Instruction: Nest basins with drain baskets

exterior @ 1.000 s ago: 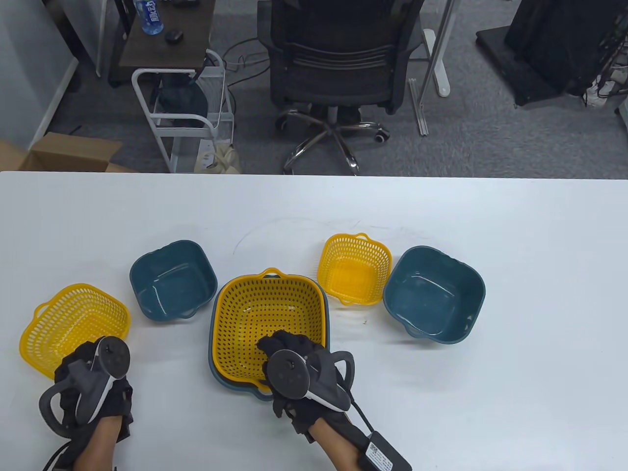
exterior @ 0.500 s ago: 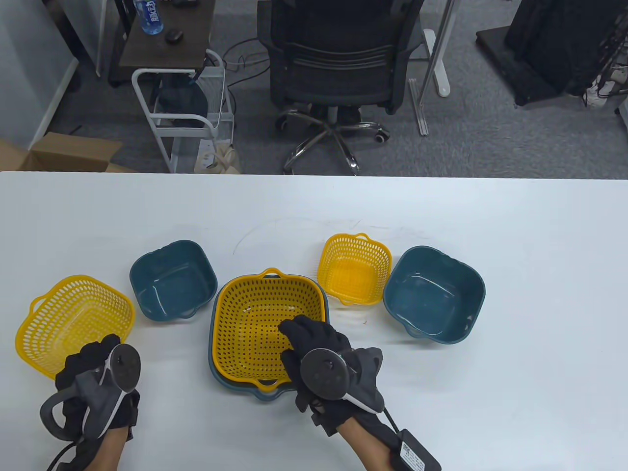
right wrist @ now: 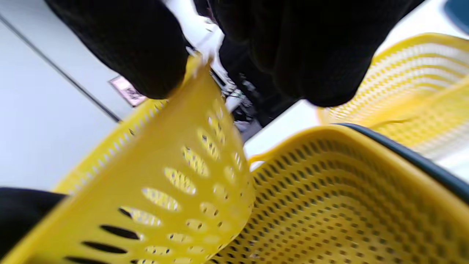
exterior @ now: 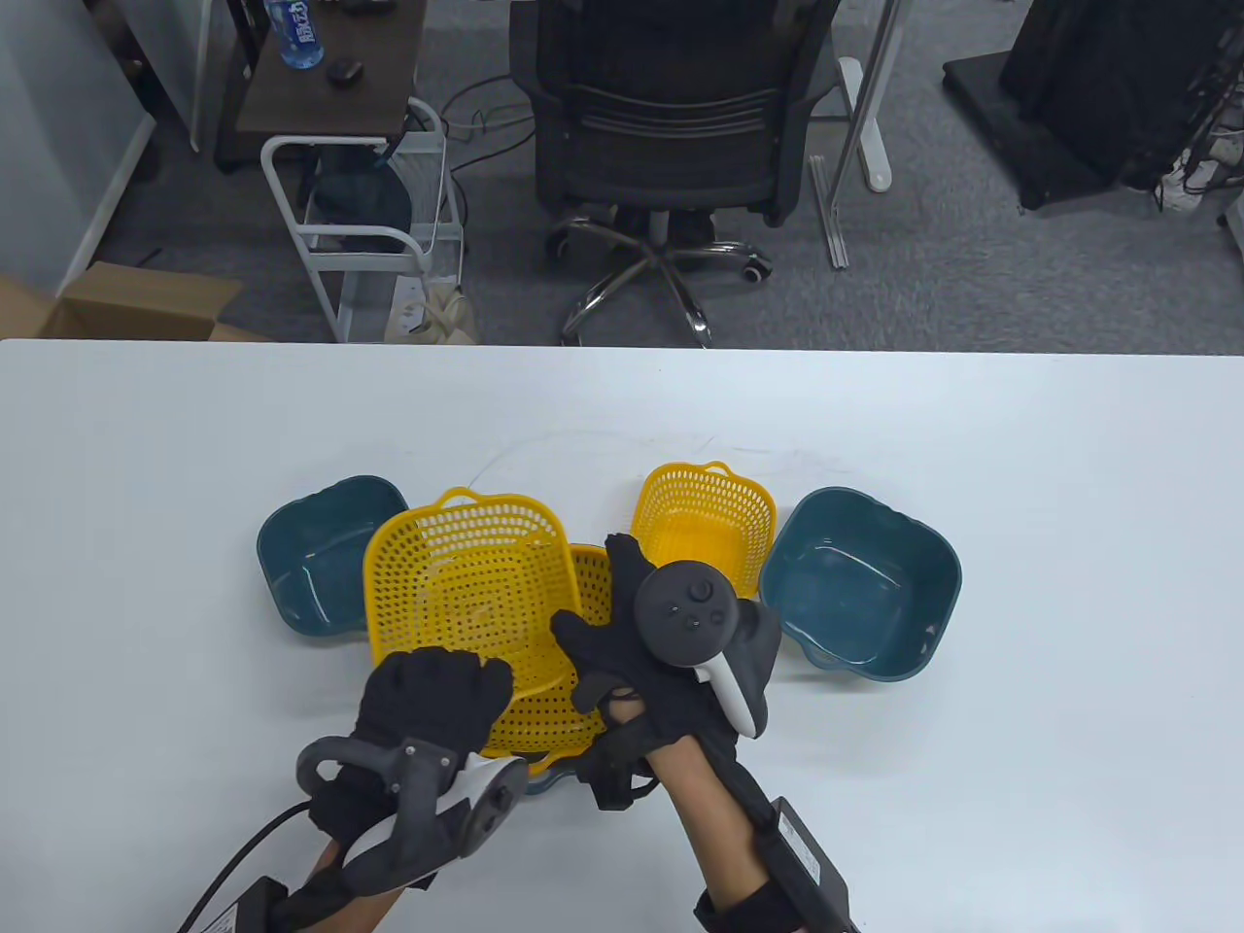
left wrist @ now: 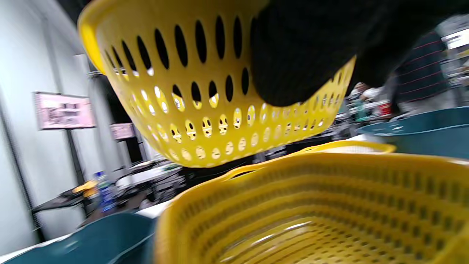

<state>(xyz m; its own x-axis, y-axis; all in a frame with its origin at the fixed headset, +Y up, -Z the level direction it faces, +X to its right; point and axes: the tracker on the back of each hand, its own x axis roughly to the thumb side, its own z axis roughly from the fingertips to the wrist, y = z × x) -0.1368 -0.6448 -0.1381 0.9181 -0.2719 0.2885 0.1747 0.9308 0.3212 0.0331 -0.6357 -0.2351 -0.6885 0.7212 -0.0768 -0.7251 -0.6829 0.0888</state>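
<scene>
left hand [exterior: 432,695] + right hand [exterior: 632,646] both grip mid basket [exterior: 466,583], held tilted over large basket [exterior: 554,724] already in large basin | risk: wrong nest, belongs in mid basin [exterior: 860,583]

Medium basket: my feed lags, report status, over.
Both hands on it: left hand grips near rim, right hand pinches right rim. Medium basket airborne, tilted, above the large nested basket. Nothing blocking.
</scene>
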